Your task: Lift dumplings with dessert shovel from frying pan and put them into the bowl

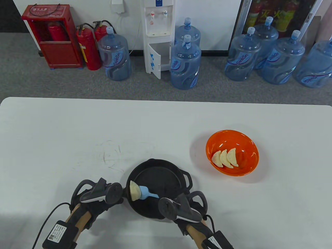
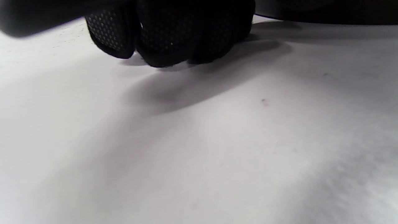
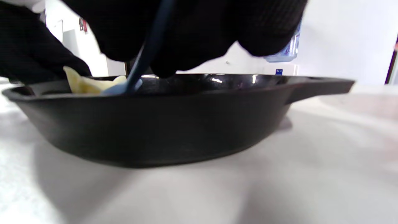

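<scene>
Around the black cast-iron frying pan on the white surface, a glossy orange bowl sits well off to the pan's right with three pale crescent dumplings inside, and beyond the surface stand seven blue water bottles, two red fire extinguishers and a white water dispenser. One more dumpling lies against the pan's left wall, the light-blue dessert shovel touching its right edge. The right hand, at the pan's near rim, grips the shovel's handle with curled fingers; the left hand, just left of the pan, is curled knuckles-down on the surface, and what it holds, if anything, I cannot tell.
</scene>
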Action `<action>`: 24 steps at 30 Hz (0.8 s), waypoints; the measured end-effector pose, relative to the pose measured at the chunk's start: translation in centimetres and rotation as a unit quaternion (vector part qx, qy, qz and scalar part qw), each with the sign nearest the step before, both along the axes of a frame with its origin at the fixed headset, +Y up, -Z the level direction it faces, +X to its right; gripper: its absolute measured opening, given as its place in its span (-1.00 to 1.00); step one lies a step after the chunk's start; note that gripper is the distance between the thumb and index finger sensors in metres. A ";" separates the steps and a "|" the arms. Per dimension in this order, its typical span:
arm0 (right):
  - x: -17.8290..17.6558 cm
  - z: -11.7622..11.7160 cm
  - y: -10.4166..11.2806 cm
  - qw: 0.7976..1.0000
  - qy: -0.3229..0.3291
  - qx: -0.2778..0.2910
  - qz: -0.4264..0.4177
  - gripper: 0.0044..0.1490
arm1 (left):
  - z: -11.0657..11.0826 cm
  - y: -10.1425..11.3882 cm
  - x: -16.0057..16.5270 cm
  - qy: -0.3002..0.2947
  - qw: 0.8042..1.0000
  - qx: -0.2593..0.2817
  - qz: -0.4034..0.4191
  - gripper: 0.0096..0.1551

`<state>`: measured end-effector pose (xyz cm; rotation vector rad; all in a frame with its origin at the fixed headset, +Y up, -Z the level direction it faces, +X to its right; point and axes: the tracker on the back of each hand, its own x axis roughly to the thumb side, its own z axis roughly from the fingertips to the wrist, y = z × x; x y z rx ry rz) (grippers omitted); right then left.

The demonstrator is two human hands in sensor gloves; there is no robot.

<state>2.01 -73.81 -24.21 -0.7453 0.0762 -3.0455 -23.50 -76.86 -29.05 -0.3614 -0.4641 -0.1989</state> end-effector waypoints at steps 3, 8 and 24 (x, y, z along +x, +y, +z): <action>-0.3 0.1 -0.1 1.000 0.000 -0.002 0.018 -0.39 | 0.0 0.0 0.0 0.000 1.000 0.000 0.000 -0.32; 0.8 -1.1 -0.4 0.996 -0.016 -0.066 -0.050 -0.40 | 0.0 0.0 0.0 0.000 1.000 0.000 0.000 -0.32; 2.0 -1.3 -0.1 0.996 -0.030 -0.037 -0.074 -0.43 | 0.0 0.0 0.0 0.000 1.000 0.000 0.001 -0.32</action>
